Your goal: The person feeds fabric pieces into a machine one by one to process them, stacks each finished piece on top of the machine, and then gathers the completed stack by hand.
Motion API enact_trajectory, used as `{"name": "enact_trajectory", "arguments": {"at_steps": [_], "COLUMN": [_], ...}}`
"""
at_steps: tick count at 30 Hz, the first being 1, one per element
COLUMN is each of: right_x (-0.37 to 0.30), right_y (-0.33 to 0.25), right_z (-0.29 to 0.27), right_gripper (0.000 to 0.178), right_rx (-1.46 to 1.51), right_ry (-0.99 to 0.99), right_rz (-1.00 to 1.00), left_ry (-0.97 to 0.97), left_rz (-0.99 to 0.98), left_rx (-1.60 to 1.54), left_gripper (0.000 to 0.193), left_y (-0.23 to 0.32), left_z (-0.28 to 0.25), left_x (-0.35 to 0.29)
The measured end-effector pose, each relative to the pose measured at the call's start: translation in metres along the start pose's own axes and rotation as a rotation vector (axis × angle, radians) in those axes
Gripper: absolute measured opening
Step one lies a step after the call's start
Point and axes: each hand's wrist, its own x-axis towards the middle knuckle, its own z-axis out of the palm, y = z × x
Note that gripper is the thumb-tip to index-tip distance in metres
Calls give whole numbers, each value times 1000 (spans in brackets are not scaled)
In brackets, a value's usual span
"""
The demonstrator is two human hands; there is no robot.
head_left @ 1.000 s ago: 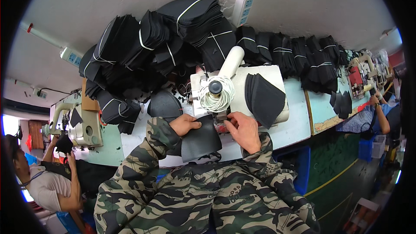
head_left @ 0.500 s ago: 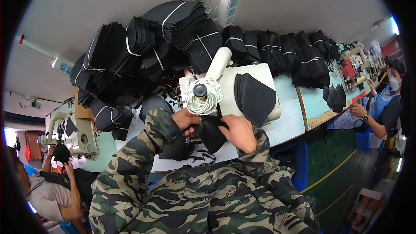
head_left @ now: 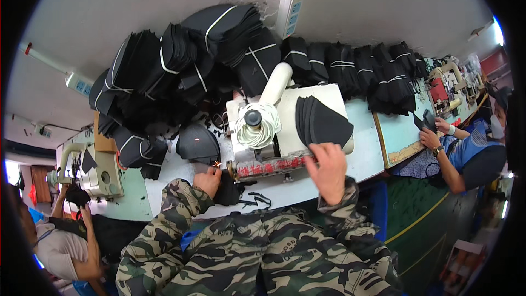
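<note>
My left hand [head_left: 207,182], closed in a pinch, is at the left end of the sewing machine [head_left: 274,166]. Its fingertips meet the edge of a black fabric piece [head_left: 227,191] lying beside the machine head. My right hand [head_left: 330,171] is open over the machine's right end with fingers stretched out and nothing visible in them. Those fingers are close to the lower edge of a fanned stack of black fabric pieces [head_left: 326,125] on the white machine bed. Rounded black pieces [head_left: 197,143] are piled left of the machine.
Tied bundles of black pieces [head_left: 224,32] are heaped along the wall. A coil of pale cord [head_left: 257,130] rests around a dark knob behind the machine. Black scraps [head_left: 256,199] lie at the table's front edge. People work at machines on both sides.
The black piece that both hands held at the machine has left that spot. My left hand has moved left and down; my right has moved right, off the fabric, with fingers spread.
</note>
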Motion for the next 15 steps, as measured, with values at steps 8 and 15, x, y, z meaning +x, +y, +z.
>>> {"name": "enact_trajectory", "arguments": {"at_steps": [8, 15], "right_x": [34, 96], "right_y": [-97, -99], "right_z": [-16, -8], "right_gripper": [39, 41], "right_rx": [465, 797], "right_ry": [281, -194], "right_rz": [-243, -240], "left_ry": [254, 319], "left_rz": [-6, 25], "left_rx": [-60, -32], "left_gripper": [26, 34], "left_y": [5, 5], "left_z": [0, 2], "left_x": [-17, -12]}}
